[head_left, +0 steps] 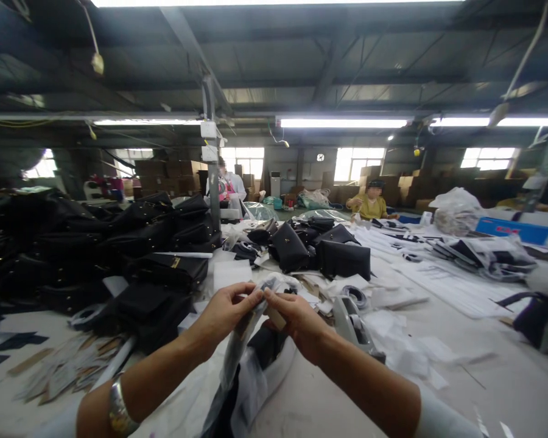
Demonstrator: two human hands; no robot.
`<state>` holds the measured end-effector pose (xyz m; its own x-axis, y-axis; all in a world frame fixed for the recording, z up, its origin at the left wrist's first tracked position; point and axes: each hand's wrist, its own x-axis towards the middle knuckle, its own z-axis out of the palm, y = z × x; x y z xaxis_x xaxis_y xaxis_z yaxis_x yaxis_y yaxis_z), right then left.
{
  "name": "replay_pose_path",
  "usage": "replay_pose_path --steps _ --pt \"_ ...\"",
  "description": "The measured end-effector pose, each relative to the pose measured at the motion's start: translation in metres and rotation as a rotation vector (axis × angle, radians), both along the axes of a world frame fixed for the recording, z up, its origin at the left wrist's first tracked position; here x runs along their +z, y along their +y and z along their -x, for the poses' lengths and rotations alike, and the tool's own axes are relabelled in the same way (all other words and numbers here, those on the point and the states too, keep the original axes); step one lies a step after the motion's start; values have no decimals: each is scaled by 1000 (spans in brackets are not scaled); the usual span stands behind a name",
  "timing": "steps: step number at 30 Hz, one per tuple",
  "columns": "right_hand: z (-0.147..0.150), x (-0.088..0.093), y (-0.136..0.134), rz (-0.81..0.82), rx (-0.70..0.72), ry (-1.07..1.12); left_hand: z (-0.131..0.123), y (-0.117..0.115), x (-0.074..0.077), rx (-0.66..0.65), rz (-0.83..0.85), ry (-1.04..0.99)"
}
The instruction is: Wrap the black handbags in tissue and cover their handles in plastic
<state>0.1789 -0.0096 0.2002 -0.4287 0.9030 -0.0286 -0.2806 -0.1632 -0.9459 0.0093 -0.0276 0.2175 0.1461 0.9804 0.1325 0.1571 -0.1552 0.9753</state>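
Plastic wrap (237, 347) pinched by left hand (231, 309) and right hand (300, 317) is thin, translucent, softly glossy. Black bag (344, 260) beyond right hand looks smooth, leather-like, low-sheen; bangle (118, 409) behind left hand, shiny metal.

Bare hands (221, 316), broad silvery left-arm bangle (120, 407) with golden markings, pale sleeves (442, 418)

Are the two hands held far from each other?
No, the fingertips of the left hand and right hand are close together, pinching the plastic.
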Motion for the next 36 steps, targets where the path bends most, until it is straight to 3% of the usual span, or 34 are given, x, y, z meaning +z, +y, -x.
replay_pose_path --steps 4,7,9,14,17,22,28,32,36 --pt "1 -2 3 -27 -48 -55 -3 1 -7 123 18 -120" --pt "1 -3 3 -26 -9 -33 -6 3 -15 267 45 -248" --pt "0 -3 3 -25 13 -9 -9 1 -19 295 82 -301" --pt "-4 -1 5 20 18 -49 -12 -9 -15 124 199 -495" --pt "-7 0 7 25 41 -69 -12 -12 -11 43 200 -490" --pt "-9 -1 8 -5 140 -9 -11 -11 -13 38 190 -427" --pt "-14 2 5 24 144 29 -7 -10 -9 9 135 -331" --pt "-23 -1 2 163 183 237 -2 -10 -5 -7 132 -324" --pt "-26 -18 -3 255 150 432 2 -11 -5 12 144 -258"
